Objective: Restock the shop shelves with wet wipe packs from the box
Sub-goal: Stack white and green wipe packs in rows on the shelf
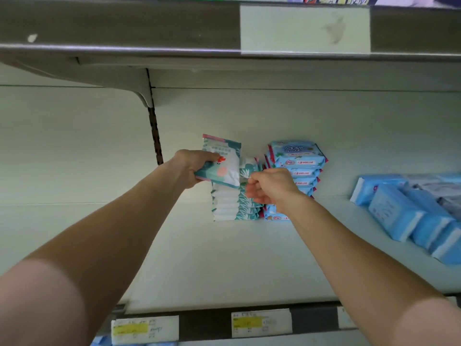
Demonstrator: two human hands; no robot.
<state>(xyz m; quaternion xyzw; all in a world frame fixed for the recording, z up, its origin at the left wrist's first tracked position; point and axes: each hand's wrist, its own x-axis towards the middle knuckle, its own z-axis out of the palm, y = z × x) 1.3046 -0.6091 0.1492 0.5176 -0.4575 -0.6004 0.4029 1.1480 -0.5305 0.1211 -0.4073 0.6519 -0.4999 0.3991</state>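
One pack (219,163): your left hand (189,168) grips it, just above the stack (234,206).
Right hand (269,188): fingers curled beside stack; grip unclear.
Risk: you nudge the stack, it topples.

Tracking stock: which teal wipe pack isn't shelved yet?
The teal pack gripped by the left hand, tilted above the stack; the rest lie flat.
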